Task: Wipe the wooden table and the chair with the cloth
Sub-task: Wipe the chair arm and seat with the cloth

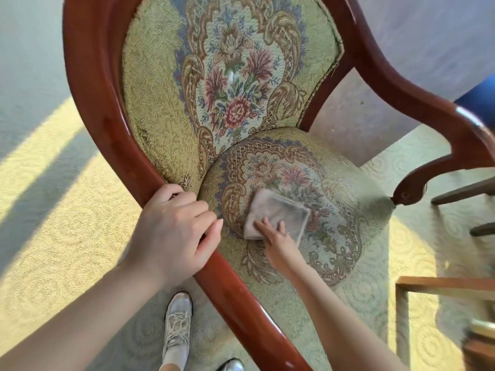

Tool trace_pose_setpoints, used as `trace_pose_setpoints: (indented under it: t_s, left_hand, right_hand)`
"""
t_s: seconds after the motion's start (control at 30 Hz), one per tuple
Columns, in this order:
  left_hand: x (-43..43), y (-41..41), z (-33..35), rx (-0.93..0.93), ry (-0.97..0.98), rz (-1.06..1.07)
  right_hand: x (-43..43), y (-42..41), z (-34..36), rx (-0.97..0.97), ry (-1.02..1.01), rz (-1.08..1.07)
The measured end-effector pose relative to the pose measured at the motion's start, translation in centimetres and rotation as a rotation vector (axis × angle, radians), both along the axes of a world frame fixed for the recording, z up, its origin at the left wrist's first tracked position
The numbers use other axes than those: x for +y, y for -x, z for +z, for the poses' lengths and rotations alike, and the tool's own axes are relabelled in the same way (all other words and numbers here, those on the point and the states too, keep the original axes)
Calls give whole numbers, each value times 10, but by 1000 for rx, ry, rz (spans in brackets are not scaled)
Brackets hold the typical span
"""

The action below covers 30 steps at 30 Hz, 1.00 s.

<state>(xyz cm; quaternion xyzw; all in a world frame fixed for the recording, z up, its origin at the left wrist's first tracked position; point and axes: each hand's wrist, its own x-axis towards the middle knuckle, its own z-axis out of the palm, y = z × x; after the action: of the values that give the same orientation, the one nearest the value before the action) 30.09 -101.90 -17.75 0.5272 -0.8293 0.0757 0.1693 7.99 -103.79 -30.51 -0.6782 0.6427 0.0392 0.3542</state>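
Observation:
An armchair with a glossy red-brown wooden frame (93, 84) and floral tapestry upholstery fills the view. My left hand (174, 228) grips the near wooden arm of the frame where it curves down beside the seat. A folded grey-beige cloth (278, 212) lies flat on the patterned seat cushion (345, 236). My right hand (276, 239) presses on the cloth's near edge with its fingers spread flat on it. The table is not clearly in view.
The far wooden arm (439, 145) of the chair curves down at the right. Pieces of other wooden furniture (444, 285) stand at the right edge. My feet in silver shoes (178, 322) stand on pale patterned carpet (53, 223) below the near arm.

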Motion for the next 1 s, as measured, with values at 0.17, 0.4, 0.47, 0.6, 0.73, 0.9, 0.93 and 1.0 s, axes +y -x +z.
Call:
trace_pose_setpoints:
  t_s: [0.17, 0.4, 0.47, 0.6, 0.73, 0.9, 0.93, 1.0]
  left_hand:
    - [1, -1, 4, -34, -56, -15]
    - [0, 12, 45, 315, -487, 119]
    - [-4, 24, 71, 518, -649, 211]
    - [-8, 53, 135, 790, -822, 304]
    - [-24, 80, 203, 970, -1024, 401]
    - [-20, 112, 295, 1383, -1209, 285]
    - [-20, 117, 312, 1442, -1250, 240]
    - [-17, 128, 342, 1504, -1304, 140]
  right_hand:
    - [3, -13, 64, -586, -84, -370]
    - [9, 8, 170, -1306, -266, -736]
    - [11, 13, 207, -1379, -245, -718]
    - [14, 25, 283, -1426, -178, -622]
    - [21, 45, 365, -1476, -114, -564]
    - [31, 79, 460, -1507, 61, -545]
    - [34, 86, 477, -1518, 87, -546]
    - [42, 98, 509, -1543, 135, -555]
